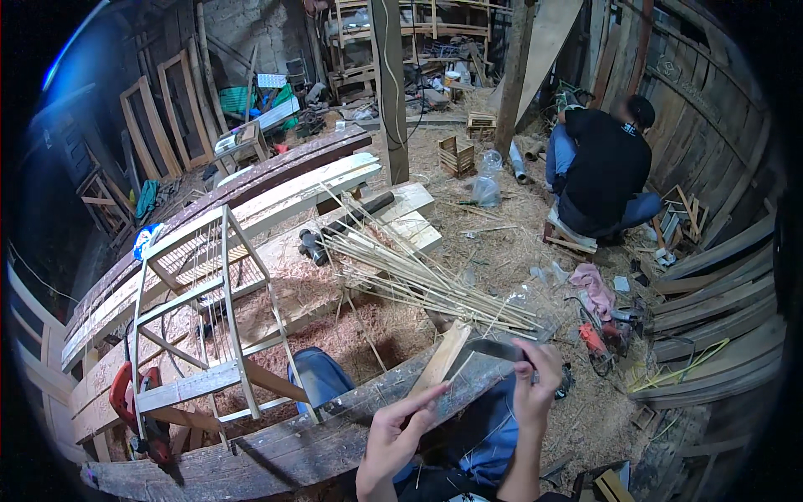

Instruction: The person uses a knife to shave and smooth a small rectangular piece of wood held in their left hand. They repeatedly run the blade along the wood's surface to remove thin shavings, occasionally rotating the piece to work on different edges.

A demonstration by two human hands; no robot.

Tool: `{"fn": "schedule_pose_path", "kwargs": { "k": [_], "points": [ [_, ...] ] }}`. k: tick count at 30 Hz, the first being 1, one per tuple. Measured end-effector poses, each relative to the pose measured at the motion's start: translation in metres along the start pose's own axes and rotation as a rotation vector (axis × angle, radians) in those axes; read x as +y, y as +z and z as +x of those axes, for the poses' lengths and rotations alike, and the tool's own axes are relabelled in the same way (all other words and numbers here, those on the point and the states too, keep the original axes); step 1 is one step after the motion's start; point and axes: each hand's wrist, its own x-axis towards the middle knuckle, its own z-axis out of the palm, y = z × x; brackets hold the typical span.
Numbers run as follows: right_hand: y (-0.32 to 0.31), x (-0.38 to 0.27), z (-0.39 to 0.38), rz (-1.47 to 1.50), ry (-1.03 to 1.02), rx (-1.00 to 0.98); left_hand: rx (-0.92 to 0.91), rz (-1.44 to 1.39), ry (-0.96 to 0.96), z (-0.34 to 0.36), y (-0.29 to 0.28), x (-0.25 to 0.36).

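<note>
Above plank (pixel 318 449): left hand (pixel 401 428) pinches thin stick (pixel 463 368), right hand (pixel 536 381) grips dark blade (pixel 497 348); slip could cut left hand.

1. A rough woodworking workshop, walled with weathered planks (pixel 694 94), its floor (pixel 529 224) strewn with shavings and scraps
2. Long boards (pixel 268 194) form a work surface heaped with wood shavings (pixel 294 293), a hammer (pixel 347 224), a bundle of thin sticks (pixel 435 293) and a slatted wooden frame (pixel 189 385)
3. A red tool (pixel 125 393) sits at the bench edge; a red power tool (pixel 590 339) lies on the floor
4. Cluttered shelves (pixel 410 31) stand behind
</note>
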Motion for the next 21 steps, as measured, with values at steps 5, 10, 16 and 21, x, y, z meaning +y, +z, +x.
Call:
{"fn": "schedule_pose_path", "kwargs": {
  "k": [5,10,16,21],
  "points": [
    [0.002,-0.014,-0.003,0.082,-0.053,-0.135,0.060,-0.039,-0.047,0.009,0.006,0.004],
    [0.023,-0.035,-0.012,0.189,-0.165,-0.273,0.009,-0.194,-0.152,0.007,0.010,-0.002],
    [0.019,-0.038,-0.011,0.113,-0.190,-0.268,0.008,-0.334,-0.207,0.006,0.008,-0.006],
    [0.015,-0.029,-0.005,0.055,-0.173,-0.157,-0.021,-0.274,-0.209,0.006,0.007,0.007]
  ]
}}
